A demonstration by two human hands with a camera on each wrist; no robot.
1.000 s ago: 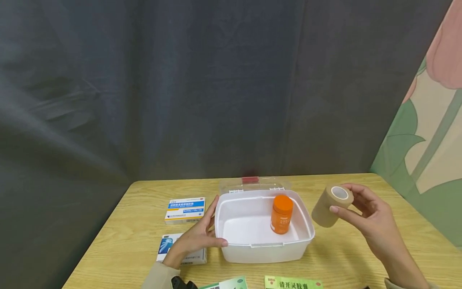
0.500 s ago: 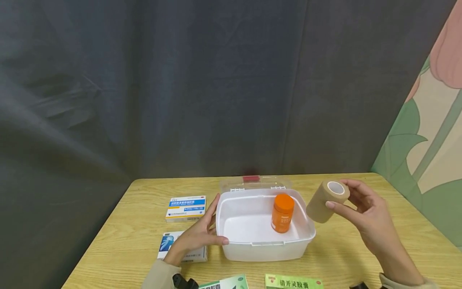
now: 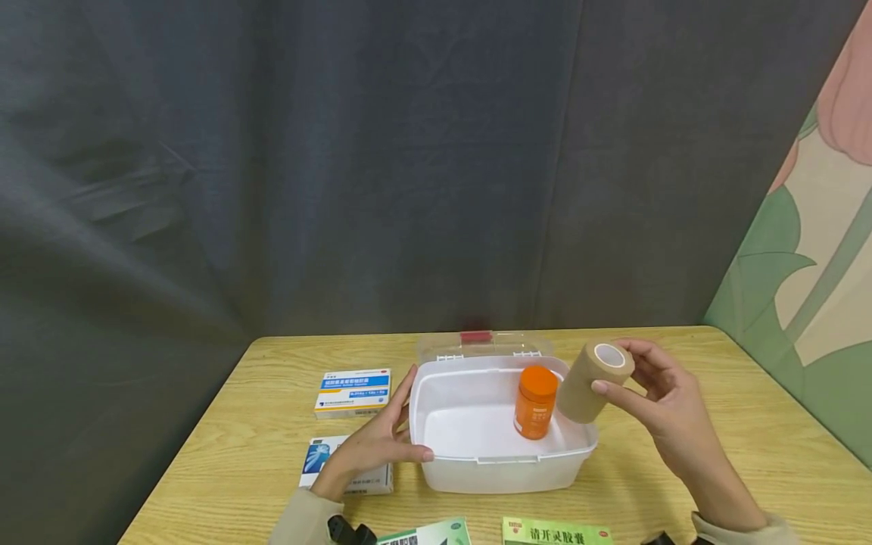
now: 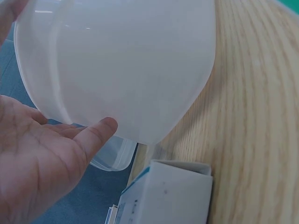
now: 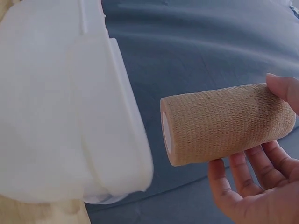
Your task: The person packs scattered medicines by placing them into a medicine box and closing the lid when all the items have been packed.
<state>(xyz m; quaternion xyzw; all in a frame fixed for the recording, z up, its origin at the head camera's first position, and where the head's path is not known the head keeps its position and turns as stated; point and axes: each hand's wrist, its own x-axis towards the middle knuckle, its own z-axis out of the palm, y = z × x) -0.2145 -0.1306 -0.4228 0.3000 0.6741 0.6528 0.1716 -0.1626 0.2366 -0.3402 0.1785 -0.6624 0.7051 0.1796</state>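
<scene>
Since the earlier frame, the roll (image 3: 582, 382) has moved to the left together with the right hand (image 3: 664, 409), and now it is tilted at the right rim of the box, next to the bottle; whether they touch, I cannot tell. The thumb and fingers are clamped on its upper part. At the near edge lie two green packs (image 3: 557, 532), cut by the frame. Then the left hand (image 3: 378, 446) holds the left end of the box (image 3: 504, 475), the thumb at the front corner, the fingers at the side. Below this wrist is a white pack (image 3: 316, 459). Inside the box, at its right, stands the orange bottle (image 3: 534, 409). Farther are a blue-white pack (image 3: 353, 397), the clear lid (image 3: 436, 347) folded back, and the dark curtain (image 3: 409, 166).
</scene>
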